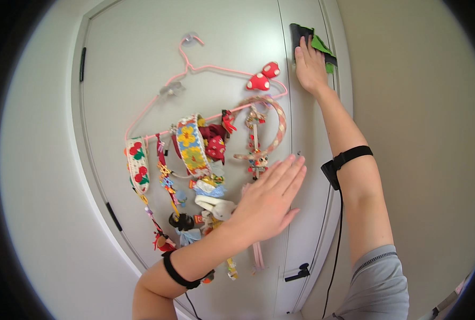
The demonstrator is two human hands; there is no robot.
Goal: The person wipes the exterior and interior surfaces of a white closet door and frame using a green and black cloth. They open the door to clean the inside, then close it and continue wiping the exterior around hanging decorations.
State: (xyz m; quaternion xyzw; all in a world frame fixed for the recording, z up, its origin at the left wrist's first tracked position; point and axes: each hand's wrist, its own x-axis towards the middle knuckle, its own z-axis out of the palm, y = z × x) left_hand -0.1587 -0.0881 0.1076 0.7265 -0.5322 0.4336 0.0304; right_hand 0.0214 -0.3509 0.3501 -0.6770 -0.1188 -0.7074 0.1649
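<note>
My right hand (311, 69) is high on the right side of a pale door, its fingers stretched over a black and green cloth (302, 37). That hand holds the cloth flat against the door near the frame. Lower down and more central, my left hand (269, 197) is open, fingers straight and close together, with nothing in it. Nearest to it are a patterned hoop headband (280, 125) and other hair accessories on a pink clothes hanger (216, 114). The left hand and forearm hide some of these; whether it touches the door I cannot tell.
A clear hook (190, 39) on the door (141, 58) bears the hanger. Red dotted bows (258, 82), a floral headband (190, 144) and a cherry-patterned band (137, 165) hang there. A black door handle (297, 272) is low right. Black cables (340, 234) trail from my arm straps.
</note>
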